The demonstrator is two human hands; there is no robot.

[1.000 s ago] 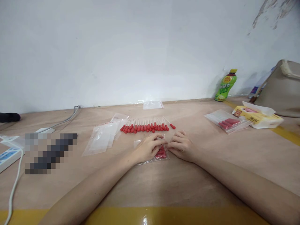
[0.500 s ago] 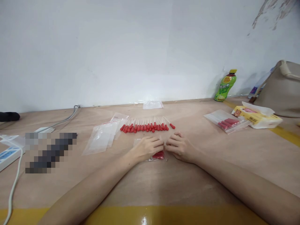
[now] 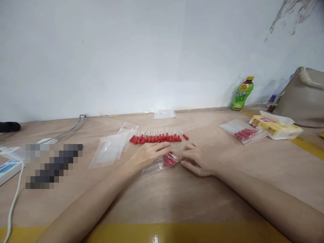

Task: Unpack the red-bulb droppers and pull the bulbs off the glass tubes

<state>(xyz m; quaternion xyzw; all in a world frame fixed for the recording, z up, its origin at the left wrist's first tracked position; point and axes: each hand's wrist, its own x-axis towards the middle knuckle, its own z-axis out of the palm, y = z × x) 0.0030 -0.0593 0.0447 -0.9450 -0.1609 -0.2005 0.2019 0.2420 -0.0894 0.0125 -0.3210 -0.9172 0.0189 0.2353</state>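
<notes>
A small clear plastic bag (image 3: 162, 163) with red-tipped droppers inside lies on the wooden table (image 3: 177, 195) between my hands. My left hand (image 3: 147, 155) rests on the bag's left part with its fingers stretched over it. My right hand (image 3: 196, 158) pinches the bag's right end, fingers curled. Just behind the hands lies a row of several loose droppers with red bulbs (image 3: 158, 136).
Empty clear bags (image 3: 110, 148) lie to the left of the row, another (image 3: 164, 114) by the wall. A filled bag (image 3: 243, 132), a tissue pack (image 3: 275, 126), a green bottle (image 3: 241, 93) and a beige bag (image 3: 303, 98) stand at the right. Power strip and cables (image 3: 10, 168) lie left.
My left hand has slid left along the bag and flattened over it. The bag has turned slightly, and my right hand still grips its right end.
</notes>
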